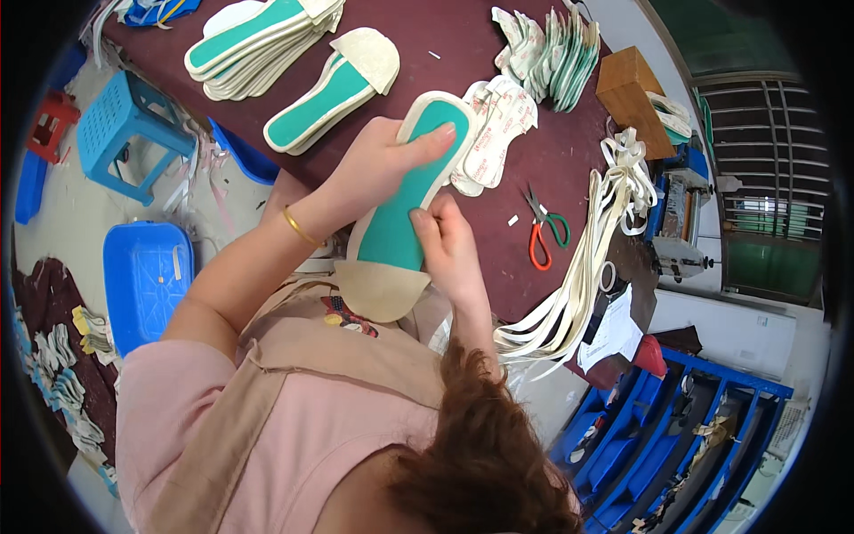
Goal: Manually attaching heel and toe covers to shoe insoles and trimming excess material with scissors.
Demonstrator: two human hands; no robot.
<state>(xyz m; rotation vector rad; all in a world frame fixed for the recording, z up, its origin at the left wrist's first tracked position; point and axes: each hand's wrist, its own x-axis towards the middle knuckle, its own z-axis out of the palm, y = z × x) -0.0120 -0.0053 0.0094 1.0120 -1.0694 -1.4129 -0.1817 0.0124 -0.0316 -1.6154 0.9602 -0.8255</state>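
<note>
A flat slipper (397, 226) with a teal insole and cream edging is held up in front of my body. Its cream toe cap (382, 289) points toward my apron. My left hand (378, 158), below a gold bangle, is closed round the heel end, thumb lying on the teal face. Lower on the right edge, my right hand (452, 249) pinches the slipper's side between thumb and fingers. Just beyond it on the maroon-covered table (445, 67) lie a capped slipper (329, 98), a stack of slippers (258, 53) and white printed sole pieces (498, 129).
Scissors (541, 228) with red and green handles lie right of my hands. Long cream strips (574, 289) hang over the table's right edge, near a wooden box (633, 98). Left on the floor are a blue stool (133, 133) and blue basin (147, 285); a blue rack (658, 445) stands lower right.
</note>
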